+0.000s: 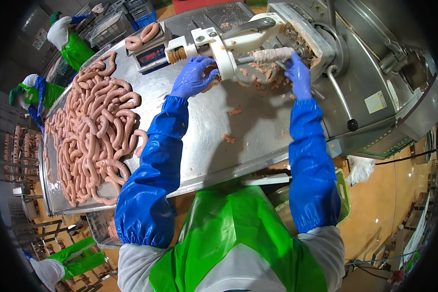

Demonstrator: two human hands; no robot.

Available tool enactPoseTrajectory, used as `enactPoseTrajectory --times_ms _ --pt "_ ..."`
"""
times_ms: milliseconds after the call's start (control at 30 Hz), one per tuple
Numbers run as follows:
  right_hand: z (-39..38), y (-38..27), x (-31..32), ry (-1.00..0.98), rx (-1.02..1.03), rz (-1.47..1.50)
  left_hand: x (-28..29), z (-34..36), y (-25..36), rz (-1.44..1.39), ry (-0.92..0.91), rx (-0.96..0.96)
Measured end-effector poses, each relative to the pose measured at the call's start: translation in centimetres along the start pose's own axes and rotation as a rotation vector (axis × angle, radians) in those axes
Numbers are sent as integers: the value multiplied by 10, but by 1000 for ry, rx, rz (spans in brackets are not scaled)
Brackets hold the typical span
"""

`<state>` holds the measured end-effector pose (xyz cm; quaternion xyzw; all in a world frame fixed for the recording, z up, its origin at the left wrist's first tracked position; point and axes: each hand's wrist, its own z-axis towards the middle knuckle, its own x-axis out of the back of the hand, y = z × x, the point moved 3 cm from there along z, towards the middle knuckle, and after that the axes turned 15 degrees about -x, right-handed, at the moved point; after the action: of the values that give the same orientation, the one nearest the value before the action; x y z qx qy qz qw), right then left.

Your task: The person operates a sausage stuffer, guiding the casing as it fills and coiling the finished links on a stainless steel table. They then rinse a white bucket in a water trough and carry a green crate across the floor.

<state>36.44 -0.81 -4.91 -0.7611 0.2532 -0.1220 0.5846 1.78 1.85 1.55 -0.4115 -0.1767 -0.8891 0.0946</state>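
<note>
From the head camera, I stand at a steel table (219, 146) in front of a sausage filler (374, 63). My left hand (193, 77), in a blue glove, is curled round the end of a sausage (210, 83) just below the white linker (219, 44); the fingers are closed on it, though the glove hides most of the contact. My right hand (298, 75) reaches up to the casing (272, 54) bunched on the filling horn, fingertips touching its underside near the machine's mouth. Whether that hand pinches the casing or only steadies it, I cannot tell.

I judge the sausage to be soft, wet and slippery. It would bend and sag if held by one end, so it wants a loose cupped grip round the body, not a squeeze. The casing looks thin and easily torn; best taken with flat fingertips along its length.

Scraps of meat (228, 138) lie on the table between my arms. To my left a large heap of linked sausages (92, 131) covers the table, and a scale (151, 51) with a few sausages on it stands beside the linker. Other people in green aprons (75, 46) work beyond the far end.
</note>
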Motion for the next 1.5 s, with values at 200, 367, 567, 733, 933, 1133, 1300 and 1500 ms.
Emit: enactPoseTrajectory --times_ms 200,367,567,733,933,1133,1300,1500 --pt "38 24 -36 -18 -30 172 -6 6 -1 -86 19 -61" --pt "-72 49 -30 -45 -100 260 1 -13 -16 -123 51 -2" --pt "-257 311 120 569 -348 345 -6 0 -7 -107 102 -105" --pt "-281 394 85 475 -927 563 -8 -8 -19 -126 122 -77" --pt "-252 346 156 615 -197 168 -5 -2 4 23 163 -107" --pt "-156 73 -44 141 -63 79 -3 -14 -11 88 48 -18" --pt "-67 31 -59 78 -111 -98 -6 -5 4 81 88 -45" --pt "-83 64 -121 -178 -332 274 -4 -13 -9 61 84 5"
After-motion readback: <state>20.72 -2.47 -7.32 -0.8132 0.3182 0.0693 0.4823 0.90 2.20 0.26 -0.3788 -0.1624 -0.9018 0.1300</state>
